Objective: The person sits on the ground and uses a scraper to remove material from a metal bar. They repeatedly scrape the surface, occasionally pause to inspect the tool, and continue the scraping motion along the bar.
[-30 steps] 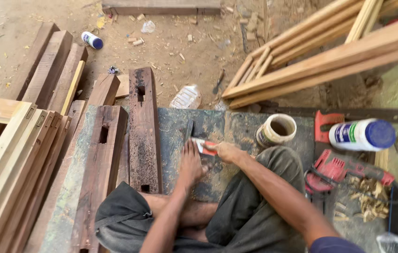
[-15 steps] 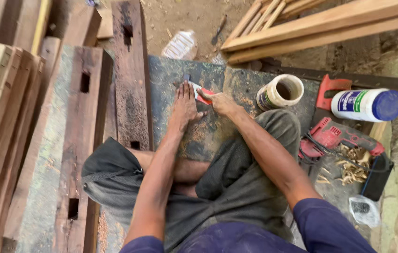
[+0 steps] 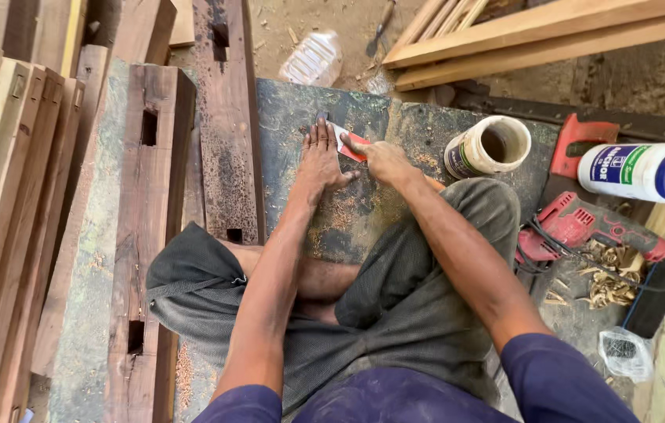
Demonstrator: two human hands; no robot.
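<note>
Since the earlier frame the hands are found little shifted; the view is drawn slightly nearer. The left hand (image 3: 318, 160) is laid flat, fingers spread, on the dusty grey-green board (image 3: 395, 129). The right hand (image 3: 383, 160) is closed around a small red-handled flat blade (image 3: 348, 142), pressed to the board just beside the left fingers. An open white plastic jar (image 3: 489, 146) is noted nearby.
</note>
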